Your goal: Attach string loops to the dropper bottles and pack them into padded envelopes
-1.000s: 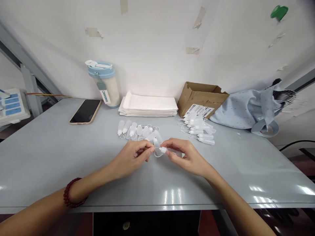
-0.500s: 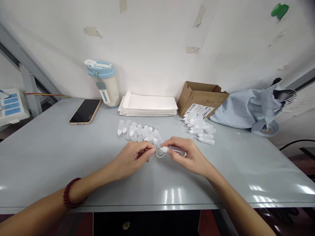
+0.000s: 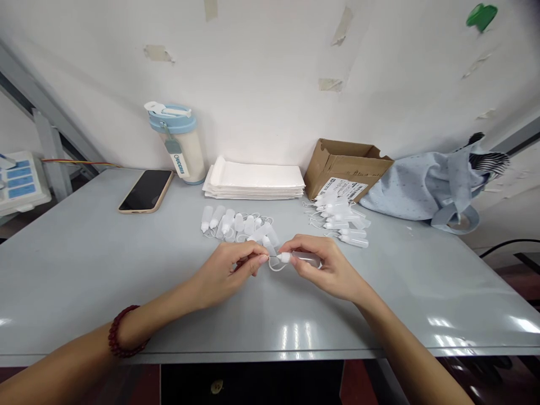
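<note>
A clear plastic needle-tip dropper bottle (image 3: 307,259) lies sideways in the fingers of my right hand (image 3: 327,264), its white top towards the left. My left hand (image 3: 232,270) pinches at the tip end; a thin white strap (image 3: 277,270) loops from the bottle's neck to these fingertips. Between the hands shows a fine dark needle. Whatever small piece sits on the strap's end is hidden by the left fingers. Just behind the hands lies a group of similar bottles (image 3: 228,221). A second pile of bottles (image 3: 341,219) lies farther right.
White envelopes (image 3: 255,180) are stacked by the wall, between a blue-lidded tumbler (image 3: 181,146) and an open cardboard box (image 3: 350,169). A phone (image 3: 145,191) rests on the left of the grey table (image 3: 189,332). At the right lies a light blue cloth bag (image 3: 413,185).
Both hands and the bottle have shifted very slightly to the right. The grips look the same.
</note>
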`<state>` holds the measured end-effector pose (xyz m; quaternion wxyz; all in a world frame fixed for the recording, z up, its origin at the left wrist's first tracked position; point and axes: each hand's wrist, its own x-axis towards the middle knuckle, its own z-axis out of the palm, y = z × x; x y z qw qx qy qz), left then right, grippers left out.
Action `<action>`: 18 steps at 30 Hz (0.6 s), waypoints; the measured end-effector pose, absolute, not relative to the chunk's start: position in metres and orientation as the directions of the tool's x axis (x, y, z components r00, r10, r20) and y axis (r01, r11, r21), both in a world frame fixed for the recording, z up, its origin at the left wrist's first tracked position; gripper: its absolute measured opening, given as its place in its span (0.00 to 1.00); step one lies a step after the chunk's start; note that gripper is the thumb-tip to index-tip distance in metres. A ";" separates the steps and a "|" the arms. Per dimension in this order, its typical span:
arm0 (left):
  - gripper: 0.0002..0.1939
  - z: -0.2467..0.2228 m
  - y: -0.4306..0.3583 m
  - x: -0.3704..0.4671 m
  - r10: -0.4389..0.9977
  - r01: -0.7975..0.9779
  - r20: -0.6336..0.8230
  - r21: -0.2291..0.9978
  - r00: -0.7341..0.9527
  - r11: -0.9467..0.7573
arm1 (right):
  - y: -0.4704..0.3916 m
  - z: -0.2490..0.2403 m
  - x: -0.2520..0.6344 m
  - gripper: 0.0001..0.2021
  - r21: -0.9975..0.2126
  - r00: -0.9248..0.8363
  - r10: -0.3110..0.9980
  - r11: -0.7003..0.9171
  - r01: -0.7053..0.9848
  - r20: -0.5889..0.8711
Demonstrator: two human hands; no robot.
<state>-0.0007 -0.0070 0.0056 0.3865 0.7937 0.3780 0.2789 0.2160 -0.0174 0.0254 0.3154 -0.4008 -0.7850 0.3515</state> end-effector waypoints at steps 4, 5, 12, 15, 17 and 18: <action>0.12 0.005 -0.007 -0.001 0.812 0.395 0.149 0.815 0.565 -0.424 | -0.017 0.027 0.215 0.08 -0.803 -0.482 0.852 0.428 0.415 0.204; 0.12 0.005 -0.007 -0.001 0.810 0.396 0.154 0.811 0.565 -0.430 | -0.017 0.027 0.214 0.08 -0.801 -0.481 0.853 0.426 0.420 0.202; 0.11 0.004 -0.008 0.000 0.793 0.398 0.215 0.772 0.570 -0.495 | -0.019 0.026 0.215 0.10 -0.807 -0.478 0.858 0.412 0.423 0.187; 0.10 0.004 -0.009 0.000 0.788 0.395 0.223 0.768 0.575 -0.505 | -0.019 0.025 0.215 0.10 -0.811 -0.477 0.860 0.407 0.421 0.184; 0.10 0.004 -0.009 -0.001 0.786 0.398 0.232 0.760 0.573 -0.515 | -0.019 0.025 0.215 0.10 -0.807 -0.478 0.859 0.408 0.426 0.182; 0.10 0.004 -0.009 -0.001 0.784 0.402 0.236 0.753 0.574 -0.521 | -0.018 0.024 0.215 0.10 -0.805 -0.479 0.859 0.408 0.431 0.179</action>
